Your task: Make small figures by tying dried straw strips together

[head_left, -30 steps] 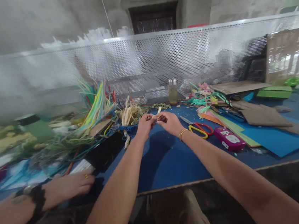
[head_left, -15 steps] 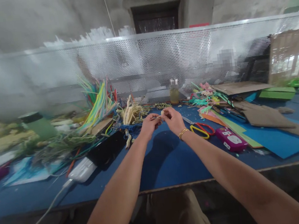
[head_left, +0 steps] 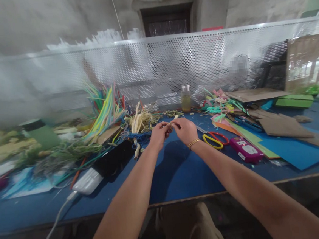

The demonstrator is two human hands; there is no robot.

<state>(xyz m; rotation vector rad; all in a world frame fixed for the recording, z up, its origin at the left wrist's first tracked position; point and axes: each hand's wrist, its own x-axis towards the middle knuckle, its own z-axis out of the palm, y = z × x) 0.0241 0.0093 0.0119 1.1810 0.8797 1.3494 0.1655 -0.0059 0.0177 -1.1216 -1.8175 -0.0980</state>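
Observation:
My left hand [head_left: 158,134] and my right hand [head_left: 185,129] meet over the blue table, fingertips pinched close together. Between them is a small pale strip [head_left: 176,117], its upper end poking out above the right fingers; the rest is hidden, so its exact kind is unclear. Both hands are closed on it. Just right of my right hand lie scissors [head_left: 213,140] with one red and one yellow handle loop. Behind my left hand sits a bunch of cream-coloured strips [head_left: 139,121].
Pipe cleaners [head_left: 106,111] stand back left. A black phone [head_left: 114,158] and a white power bank [head_left: 87,181] with a cable lie left. A glass bottle [head_left: 186,99] stands behind. On the right are a purple device [head_left: 246,149], blue paper [head_left: 302,152] and cardboard [head_left: 284,123].
My right hand has turned a little, its knuckles rolling over and its fingers tipping down towards the left hand. The pale strip now shows above the fingers. My left hand stays nearly in place.

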